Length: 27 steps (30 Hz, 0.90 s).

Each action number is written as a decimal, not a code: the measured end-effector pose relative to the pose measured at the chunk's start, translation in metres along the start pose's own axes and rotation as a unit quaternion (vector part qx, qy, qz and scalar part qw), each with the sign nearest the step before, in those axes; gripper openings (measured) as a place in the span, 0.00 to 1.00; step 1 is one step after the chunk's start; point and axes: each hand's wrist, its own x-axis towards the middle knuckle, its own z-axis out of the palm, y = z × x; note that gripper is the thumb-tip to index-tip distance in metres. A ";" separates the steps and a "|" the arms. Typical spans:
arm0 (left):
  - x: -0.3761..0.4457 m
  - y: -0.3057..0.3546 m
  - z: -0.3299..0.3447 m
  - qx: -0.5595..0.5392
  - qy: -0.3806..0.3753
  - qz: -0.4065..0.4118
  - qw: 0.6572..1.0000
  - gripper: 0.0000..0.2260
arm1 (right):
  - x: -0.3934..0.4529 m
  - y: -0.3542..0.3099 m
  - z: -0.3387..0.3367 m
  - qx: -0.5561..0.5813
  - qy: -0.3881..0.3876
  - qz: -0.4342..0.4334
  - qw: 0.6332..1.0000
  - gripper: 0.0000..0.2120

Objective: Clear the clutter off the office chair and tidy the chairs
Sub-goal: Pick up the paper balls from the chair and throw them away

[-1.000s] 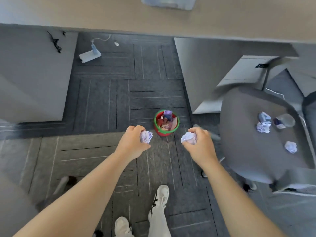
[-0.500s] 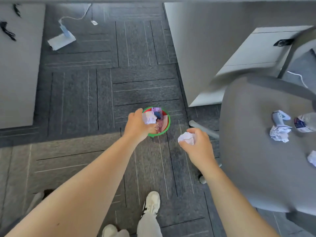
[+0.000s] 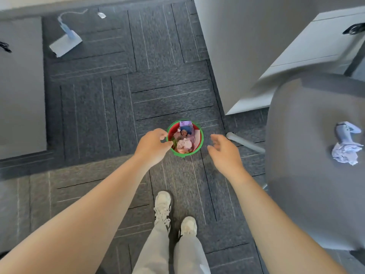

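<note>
Grey carpet tiles (image 3: 94,107) covered the floor beneath the person, who stood in light trousers and white sneakers (image 3: 162,206). A small red bin with a green rim (image 3: 199,144) sat on the carpet directly ahead of the feet. It was filled with crumpled paper (image 3: 184,145) and other scraps, one of them blue and purple.

Both bare arms were extended over the bin area. The left hand (image 3: 151,147) was at the bin's left edge, its fingers loosely curled with thumb and forefinger close together; nothing was seen in its grasp. The right hand (image 3: 225,153) was just to the right of the bin, fingers spread apart and palm empty.

The office chair (image 3: 308,147), with a grey seat, stood at the right of the view, near the right hand and apart from the bin. Clutter lay on its seat: a crumpled paper ball (image 3: 345,152) and, touching it on the far side, a pale twisted piece (image 3: 345,130) whose nature could not be determined owing to blur. One chair leg (image 3: 245,144) projected along the floor toward the bin.

A white cabinet (image 3: 308,54) stood behind the chair. A white sheet with a cord (image 3: 66,43) lay on the carpet at upper left.
</note>
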 end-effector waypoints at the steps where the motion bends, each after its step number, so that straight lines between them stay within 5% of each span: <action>1: 0.002 0.009 -0.001 0.005 -0.003 0.013 1.000 0.18 | -0.002 0.000 -0.008 0.002 0.016 0.012 1.000 0.17; 14: -0.023 0.205 0.033 0.131 -0.125 0.246 0.952 0.16 | -0.070 0.051 -0.171 0.083 0.229 0.174 0.954 0.14; 27: -0.027 0.324 0.236 0.286 -0.222 0.324 0.874 0.23 | -0.060 0.209 -0.276 0.147 0.326 0.300 0.884 0.17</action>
